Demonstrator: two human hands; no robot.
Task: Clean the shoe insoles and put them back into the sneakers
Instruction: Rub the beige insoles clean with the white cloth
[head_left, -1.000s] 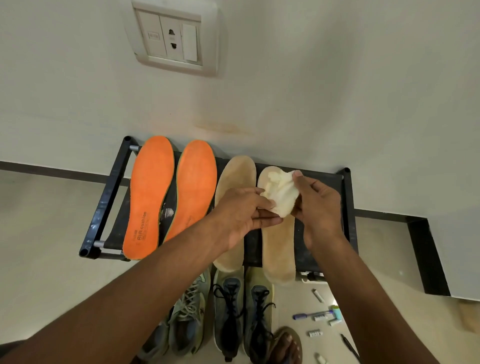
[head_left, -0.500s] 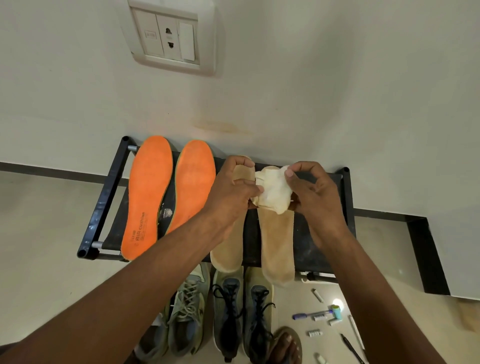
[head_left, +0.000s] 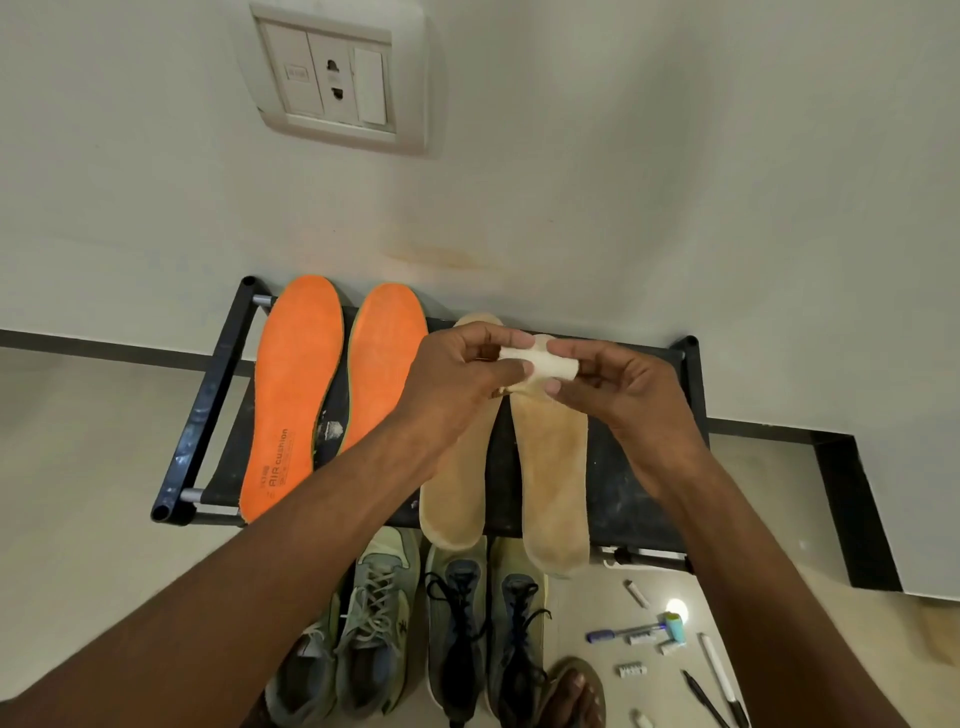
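Observation:
Two orange insoles (head_left: 296, 395) (head_left: 382, 358) and two tan insoles (head_left: 454, 488) (head_left: 553, 478) lie side by side on a low black rack (head_left: 208, 410) against the wall. Above the tan pair, my left hand (head_left: 457, 379) and my right hand (head_left: 618, 395) pinch a small folded white cloth (head_left: 540, 366) between fingertips and thumbs. On the floor below stand a grey-green sneaker pair (head_left: 374, 613) and a dark-laced pair (head_left: 488, 623).
A wall socket plate (head_left: 332, 78) is above the rack. Pens, a marker and small white pieces (head_left: 654, 634) lie scattered on the floor at lower right. My sandalled foot (head_left: 574, 691) shows by the sneakers. A dark skirting runs along the wall.
The cloth has gone from a loose crumpled wad to a tight narrow fold between both hands. Both hands rose slightly toward the toe ends of the tan insoles.

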